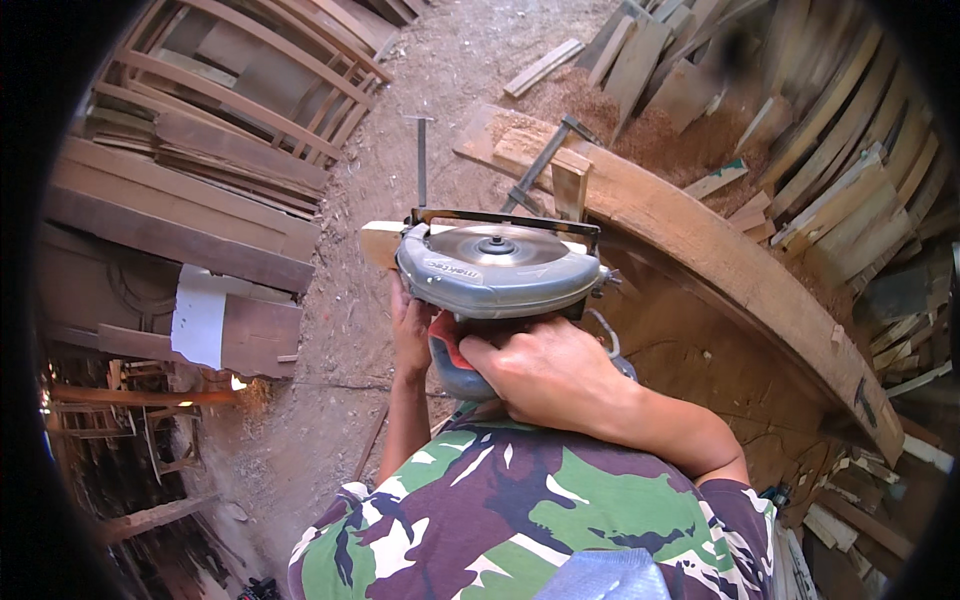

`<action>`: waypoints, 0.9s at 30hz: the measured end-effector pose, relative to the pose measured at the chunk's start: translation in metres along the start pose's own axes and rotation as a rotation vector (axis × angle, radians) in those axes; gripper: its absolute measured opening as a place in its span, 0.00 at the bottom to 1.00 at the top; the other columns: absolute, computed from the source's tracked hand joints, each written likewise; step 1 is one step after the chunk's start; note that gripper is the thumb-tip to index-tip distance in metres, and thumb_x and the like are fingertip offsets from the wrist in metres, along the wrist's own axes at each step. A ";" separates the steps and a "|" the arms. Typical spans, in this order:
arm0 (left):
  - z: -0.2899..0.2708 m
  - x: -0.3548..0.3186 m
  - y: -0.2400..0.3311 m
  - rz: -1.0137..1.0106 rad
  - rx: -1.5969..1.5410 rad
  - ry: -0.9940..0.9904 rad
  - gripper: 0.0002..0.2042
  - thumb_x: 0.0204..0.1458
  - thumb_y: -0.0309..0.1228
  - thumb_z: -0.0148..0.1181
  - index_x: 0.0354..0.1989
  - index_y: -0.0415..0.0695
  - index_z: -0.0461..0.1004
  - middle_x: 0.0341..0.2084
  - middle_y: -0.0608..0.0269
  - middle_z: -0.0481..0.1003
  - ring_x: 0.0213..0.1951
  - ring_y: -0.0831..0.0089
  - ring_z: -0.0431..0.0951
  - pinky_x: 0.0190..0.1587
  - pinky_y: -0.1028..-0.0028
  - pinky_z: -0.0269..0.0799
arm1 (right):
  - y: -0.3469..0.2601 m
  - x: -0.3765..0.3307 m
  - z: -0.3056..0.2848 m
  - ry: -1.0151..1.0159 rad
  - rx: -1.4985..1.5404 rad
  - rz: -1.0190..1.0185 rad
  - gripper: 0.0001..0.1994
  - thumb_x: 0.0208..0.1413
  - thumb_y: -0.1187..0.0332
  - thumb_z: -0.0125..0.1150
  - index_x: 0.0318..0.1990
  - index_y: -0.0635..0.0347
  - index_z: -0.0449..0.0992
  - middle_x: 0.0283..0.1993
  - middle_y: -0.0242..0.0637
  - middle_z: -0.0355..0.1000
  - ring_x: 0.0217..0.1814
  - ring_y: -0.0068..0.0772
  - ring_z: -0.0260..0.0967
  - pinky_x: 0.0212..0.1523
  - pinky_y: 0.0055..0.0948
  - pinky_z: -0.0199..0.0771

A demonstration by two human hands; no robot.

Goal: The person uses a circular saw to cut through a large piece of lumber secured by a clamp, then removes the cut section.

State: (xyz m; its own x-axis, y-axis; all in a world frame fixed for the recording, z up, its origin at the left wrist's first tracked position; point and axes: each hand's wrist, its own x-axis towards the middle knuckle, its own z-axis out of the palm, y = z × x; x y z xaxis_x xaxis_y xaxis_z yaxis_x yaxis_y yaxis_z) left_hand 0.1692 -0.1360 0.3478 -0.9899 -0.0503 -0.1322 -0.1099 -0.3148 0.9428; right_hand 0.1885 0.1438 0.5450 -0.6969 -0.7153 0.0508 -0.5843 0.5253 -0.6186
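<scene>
Single head-worn fisheye view, aimed steeply down and forward over the chest. Circular saw [497, 265] is framed close at centre, right hand [545, 372] just below it. Sawdust ground [340, 400] is seen left, curved timber beam [720, 260] right. Rim is vignetted black, straight edges bent.

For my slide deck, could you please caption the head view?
Right hand grips a circular saw; left hand steadies it beside a curved wooden beam.

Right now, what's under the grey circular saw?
Under the grey circular saw, a pale wooden board sticks out at its left. The right hand grips the handle; the left hand reaches beneath. Guard and hands cover the cut and most of the board.
</scene>
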 end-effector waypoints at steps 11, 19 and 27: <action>-0.118 -0.007 0.030 0.155 0.175 0.145 0.36 0.74 0.42 0.53 0.82 0.39 0.45 0.70 0.53 0.66 0.65 0.63 0.73 0.66 0.62 0.72 | -0.026 0.092 0.028 -0.108 0.091 -0.153 0.12 0.55 0.70 0.62 0.46 0.63 0.77 0.31 0.52 0.82 0.34 0.56 0.84 0.36 0.52 0.83; -0.248 0.055 0.109 0.139 0.064 0.126 0.38 0.71 0.47 0.57 0.80 0.39 0.50 0.70 0.52 0.65 0.66 0.62 0.72 0.66 0.60 0.71 | -0.051 0.276 0.098 -0.111 0.146 -0.317 0.14 0.51 0.68 0.68 0.44 0.64 0.78 0.29 0.52 0.81 0.34 0.57 0.83 0.35 0.54 0.82; -0.369 0.116 0.179 0.089 0.084 0.131 0.37 0.71 0.46 0.57 0.80 0.40 0.50 0.70 0.52 0.65 0.66 0.62 0.72 0.66 0.60 0.70 | -0.090 0.418 0.126 -0.032 0.138 -0.351 0.12 0.48 0.70 0.69 0.40 0.64 0.81 0.31 0.50 0.82 0.36 0.56 0.84 0.37 0.51 0.84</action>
State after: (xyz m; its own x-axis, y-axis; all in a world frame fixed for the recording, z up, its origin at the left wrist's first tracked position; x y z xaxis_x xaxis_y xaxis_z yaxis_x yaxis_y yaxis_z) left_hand 0.0673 -0.5479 0.3878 -0.9767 -0.1989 -0.0805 -0.0347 -0.2239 0.9740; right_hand 0.0024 -0.2607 0.5232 -0.4493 -0.8562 0.2552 -0.7224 0.1802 -0.6676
